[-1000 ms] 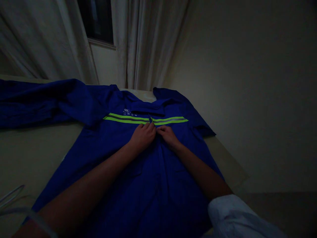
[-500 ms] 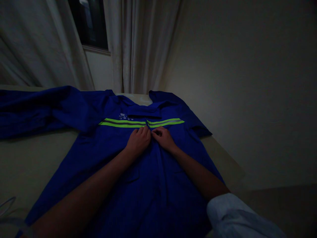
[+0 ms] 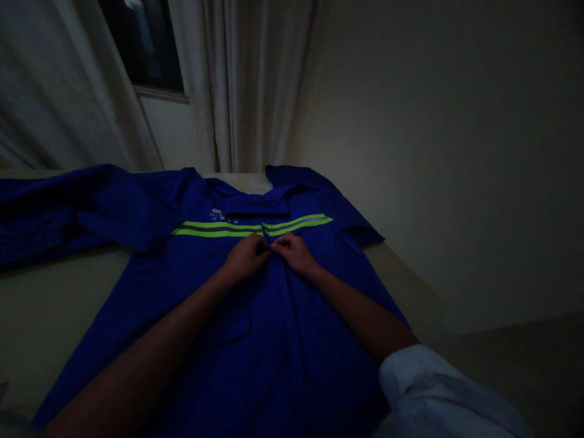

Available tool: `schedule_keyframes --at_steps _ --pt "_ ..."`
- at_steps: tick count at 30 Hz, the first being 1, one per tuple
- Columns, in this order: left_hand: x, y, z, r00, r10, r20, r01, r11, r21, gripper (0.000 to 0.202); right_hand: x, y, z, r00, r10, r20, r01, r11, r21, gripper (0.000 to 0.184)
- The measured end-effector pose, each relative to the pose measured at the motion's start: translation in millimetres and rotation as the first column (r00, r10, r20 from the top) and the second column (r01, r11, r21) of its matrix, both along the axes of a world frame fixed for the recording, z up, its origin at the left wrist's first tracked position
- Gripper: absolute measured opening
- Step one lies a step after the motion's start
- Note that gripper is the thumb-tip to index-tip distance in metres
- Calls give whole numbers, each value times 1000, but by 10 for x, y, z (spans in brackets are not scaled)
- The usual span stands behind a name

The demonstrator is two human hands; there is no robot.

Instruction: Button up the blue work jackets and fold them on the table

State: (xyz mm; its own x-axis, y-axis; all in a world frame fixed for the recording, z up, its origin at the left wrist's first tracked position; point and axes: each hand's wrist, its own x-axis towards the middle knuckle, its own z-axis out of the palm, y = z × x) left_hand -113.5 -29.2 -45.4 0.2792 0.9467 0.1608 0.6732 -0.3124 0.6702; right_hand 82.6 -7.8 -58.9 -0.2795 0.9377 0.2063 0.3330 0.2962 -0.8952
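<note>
A blue work jacket (image 3: 177, 286) lies spread out, front side up, with its collar away from me. A yellow-green reflective stripe (image 3: 214, 229) with a grey middle crosses its chest, and a small white logo sits above the stripe on the left. At the front opening, just below the stripe, my left hand (image 3: 246, 257) pinches the jacket's edge. My right hand (image 3: 294, 252) pinches the same opening from the other side, fingertips close to the left ones. Whether a button or zip lies between the fingers is too dark and small to tell.
The jacket rests on a pale table (image 3: 59, 322) that meets a plain wall (image 3: 433, 182) on the right. Behind it hang long curtains (image 3: 241, 85) beside a dark window (image 3: 146, 48). One jacket sleeve (image 3: 73, 213) stretches left, the other folds at the right.
The view has shifted slightly. My left fingers have turned from a knuckles-up grip into a visible pinch beside the right fingertips. The jacket stays spread in place.
</note>
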Motion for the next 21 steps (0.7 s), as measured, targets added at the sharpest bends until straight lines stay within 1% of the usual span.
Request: schedule_keyframes --at_steps 2,3,4,6,7,8,9,11,13,15,17,19,21 --pt "14 3 31 1000 23 19 -21 995 -98 9 -8 18 15 1000 -7 -7 7 1000 -24 11" --pt "25 -13 48 1000 31 1 -31 994 -103 9 -10 29 27 1000 0 -5 0 998 -55 10" --pt "37 -38 62 999 37 -35 -39 997 -72 8 -9 37 41 1000 13 0 -13 996 -90 10" --pt "64 -107 84 990 52 -130 -43 997 66 7 0 36 71 999 44 32 -40 993 -112 11" --pt "77 -143 93 983 63 -173 -39 990 137 8 9 26 85 997 48 59 -44 996 -77 11" --pt "87 -174 102 976 76 -205 -38 982 185 11 19 9 98 995 45 90 -43 999 -15 10" --pt "94 -196 112 971 92 -222 -45 977 206 14 31 -10 109 992 38 121 -45 997 58 10" --pt "93 -213 140 967 117 -225 -78 982 174 17 52 -45 127 985 42 170 -70 983 167 9" --pt "72 -201 175 968 109 -228 -90 992 94 15 69 -63 138 978 68 196 -107 974 198 7" --pt "41 -183 204 963 72 -259 -65 997 35 11 82 -65 140 969 93 229 -143 966 214 6" --pt "21 -179 217 947 48 -318 -40 999 34 10 97 -67 135 950 118 288 -192 951 244 6" --pt "27 -187 232 920 56 -388 -32 997 68 12 114 -72 142 929 124 350 -230 932 279 5" --pt "59 -203 307 903 58 -427 -20 995 93 13 126 -86 204 936 73 345 -195 922 334 10"
